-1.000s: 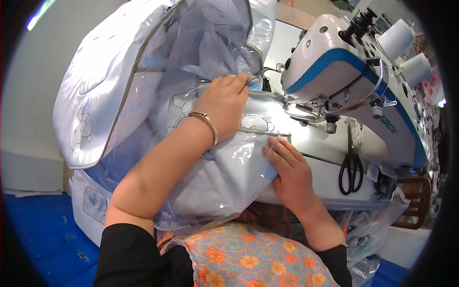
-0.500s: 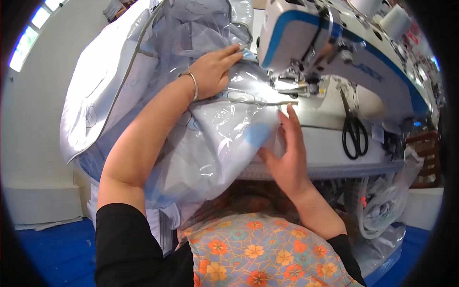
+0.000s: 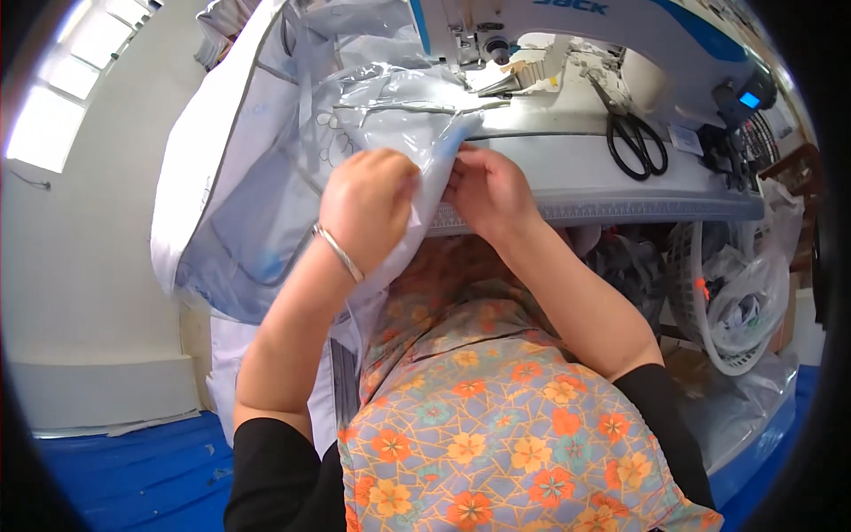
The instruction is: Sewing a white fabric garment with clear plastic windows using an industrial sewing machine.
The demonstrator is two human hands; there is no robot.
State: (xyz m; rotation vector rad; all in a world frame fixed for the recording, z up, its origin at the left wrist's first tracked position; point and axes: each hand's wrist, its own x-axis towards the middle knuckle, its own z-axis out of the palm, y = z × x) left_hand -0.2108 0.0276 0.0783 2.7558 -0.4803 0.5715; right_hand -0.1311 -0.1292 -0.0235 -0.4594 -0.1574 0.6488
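A large piece of clear plastic sheeting with grey piping (image 3: 399,133) lies in folds over the left of the sewing table, one corner reaching toward the presser foot of the sewing machine (image 3: 603,31). My left hand (image 3: 368,204), a bangle at its wrist, is closed on the sheeting near its front edge; its fingers are slightly blurred. My right hand (image 3: 492,191) is just to the right, fingers curled and pinching the sheeting's right edge, fingertips partly hidden. A grey piping strip (image 3: 483,106) runs from the sheeting toward the presser foot.
Black-handled scissors (image 3: 636,142) lie on the table right of the machine's needle area. A ruler strip (image 3: 603,209) runs along the front edge. Below at right hangs a white plastic basket (image 3: 687,293) with clear bags. A pale wall (image 3: 106,266) stands at the left.
My left hand has come back from beside the needle area, closing on the sheeting's front part. My right hand has curled its fingers at the edge. The view has shifted, showing the machine higher.
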